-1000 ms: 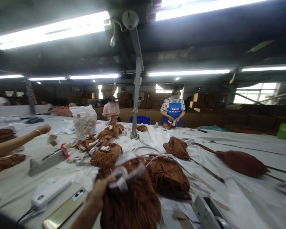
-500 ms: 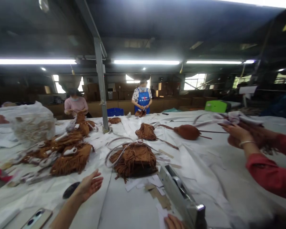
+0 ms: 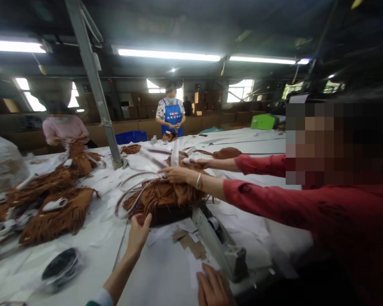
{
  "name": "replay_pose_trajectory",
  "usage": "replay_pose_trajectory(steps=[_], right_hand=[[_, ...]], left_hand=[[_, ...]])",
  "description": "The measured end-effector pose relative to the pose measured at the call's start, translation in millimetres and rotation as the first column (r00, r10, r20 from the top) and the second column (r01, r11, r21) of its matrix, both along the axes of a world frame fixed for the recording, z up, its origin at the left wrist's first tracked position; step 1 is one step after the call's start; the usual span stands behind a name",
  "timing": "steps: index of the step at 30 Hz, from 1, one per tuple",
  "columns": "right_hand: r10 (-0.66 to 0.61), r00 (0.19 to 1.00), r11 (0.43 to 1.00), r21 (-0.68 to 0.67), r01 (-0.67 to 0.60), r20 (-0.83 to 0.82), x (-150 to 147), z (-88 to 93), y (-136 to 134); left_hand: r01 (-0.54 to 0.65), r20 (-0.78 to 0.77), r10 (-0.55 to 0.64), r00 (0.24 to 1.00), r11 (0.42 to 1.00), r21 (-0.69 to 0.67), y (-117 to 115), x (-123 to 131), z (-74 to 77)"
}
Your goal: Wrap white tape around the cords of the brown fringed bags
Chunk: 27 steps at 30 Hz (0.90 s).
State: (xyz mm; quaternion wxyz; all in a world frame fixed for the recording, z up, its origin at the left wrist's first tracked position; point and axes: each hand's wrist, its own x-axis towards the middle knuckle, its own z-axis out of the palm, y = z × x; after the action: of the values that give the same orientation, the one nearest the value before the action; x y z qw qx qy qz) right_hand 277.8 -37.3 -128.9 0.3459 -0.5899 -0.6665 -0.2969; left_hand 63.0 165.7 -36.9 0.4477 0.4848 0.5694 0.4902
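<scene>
My left hand [image 3: 139,233] reaches to the near edge of a brown fringed bag [image 3: 156,197]. Its thumb and fingers are slightly apart, and I see nothing held between them. My right hand [image 3: 213,285] rests on the table with fingers extended, beside a grey metal tape dispenser [image 3: 218,236] and paper scraps [image 3: 191,243]. A co-worker's hands [image 3: 178,173] in red sleeves are over the fringed bag, with another brown piece and pale straps that partly cover it.
Several brown fringed bags [image 3: 59,216] lie at the left. A black round dish [image 3: 60,265] stands near the front left. A metal post [image 3: 94,85] rises from the table. A person in red leans in from the right, and two people work across the table.
My left hand has moved forward and right to the fringed bag. The co-worker in red has swung their hands and a brown piece leftward over it. The view has shifted.
</scene>
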Motion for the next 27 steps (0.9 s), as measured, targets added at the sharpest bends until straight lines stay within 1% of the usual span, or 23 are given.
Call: replay_pose_trajectory(steps=[2, 3, 4, 5, 7, 8, 9, 10, 11, 13, 15, 17, 19, 21, 23, 25, 27], right_hand=[[-0.029, 1.000, 1.000, -0.002, 0.029, -0.011, 1, 4.5, -6], [-0.039, 0.999, 0.999, -0.021, 0.039, -0.011, 1, 5.6, -7], [-0.051, 0.999, 0.997, -0.051, 0.050, -0.010, 1, 5.9, -8], [-0.064, 0.998, 0.994, -0.085, 0.063, -0.014, 0, 5.7, -7], [-0.083, 0.996, 0.986, -0.147, 0.077, -0.032, -4, 4.8, 2], [-0.089, 0.995, 0.983, -0.166, 0.080, -0.047, -7, 4.8, 9], [-0.095, 0.993, 0.979, -0.185, 0.082, -0.067, -9, 5.4, 17], [-0.097, 0.991, 0.975, -0.206, 0.077, -0.089, -10, 6.8, 26], [-0.092, 0.990, 0.972, -0.226, 0.066, -0.108, -11, 8.9, 35], [-0.077, 0.988, 0.964, -0.262, 0.039, -0.137, -13, 14.1, 49], [-0.043, 0.988, 0.959, -0.282, -0.001, -0.148, -13, 18.9, 57], [0.011, 0.988, 0.956, -0.288, -0.055, -0.152, -13, 23.1, 59], [0.082, 0.982, 0.949, -0.286, -0.129, -0.170, -15, 28.9, 57], [0.151, 0.964, 0.942, -0.264, -0.207, -0.217, -19, 38.4, 54], [0.196, 0.941, 0.939, -0.223, -0.261, -0.276, -25, 50.8, 49], [0.227, 0.919, 0.936, -0.189, -0.298, -0.323, -36, 61.1, 40], [0.282, 0.896, 0.913, -0.190, -0.360, -0.344, -51, 62.4, 24]], left_hand=[[0.028, -0.091, -0.025, 0.996, 0.999, 0.040, -26, -3, -20.7], [0.083, -0.145, -0.074, 0.987, 0.995, 0.058, -39, -2, -31.0], [0.190, -0.272, -0.159, 0.949, 0.978, 0.092, -51, 0, -40.5], [0.303, -0.384, -0.247, 0.890, 0.949, 0.091, -60, 4, -48.9], [0.465, -0.544, -0.370, 0.753, 0.885, 0.042, -72, 18, -60.3], [0.511, -0.588, -0.406, 0.700, 0.860, 0.015, -74, 27, -63.0], [0.535, -0.611, -0.426, 0.668, 0.845, -0.003, -73, 36, -63.7], [0.547, -0.618, -0.435, 0.655, 0.837, -0.011, -70, 44, -62.8], [0.550, -0.610, -0.439, 0.659, 0.835, -0.007, -66, 50, -60.6], [0.552, -0.563, -0.446, 0.696, 0.834, 0.023, -58, 57, -54.8], [0.535, -0.502, -0.434, 0.748, 0.842, 0.070, -51, 55, -49.3], [0.483, -0.450, -0.387, 0.805, 0.868, 0.116, -48, 47, -44.7], [0.407, -0.409, -0.326, 0.852, 0.904, 0.128, -47, 38, -40.5], [0.360, -0.374, -0.298, 0.878, 0.927, 0.106, -47, 30, -36.4], [0.349, -0.351, -0.301, 0.887, 0.934, 0.082, -50, 26, -33.8], [0.358, -0.349, -0.310, 0.884, 0.930, 0.080, -55, 22, -34.7], [0.367, -0.380, -0.309, 0.872, 0.926, 0.088, -63, 19, -39.6]])
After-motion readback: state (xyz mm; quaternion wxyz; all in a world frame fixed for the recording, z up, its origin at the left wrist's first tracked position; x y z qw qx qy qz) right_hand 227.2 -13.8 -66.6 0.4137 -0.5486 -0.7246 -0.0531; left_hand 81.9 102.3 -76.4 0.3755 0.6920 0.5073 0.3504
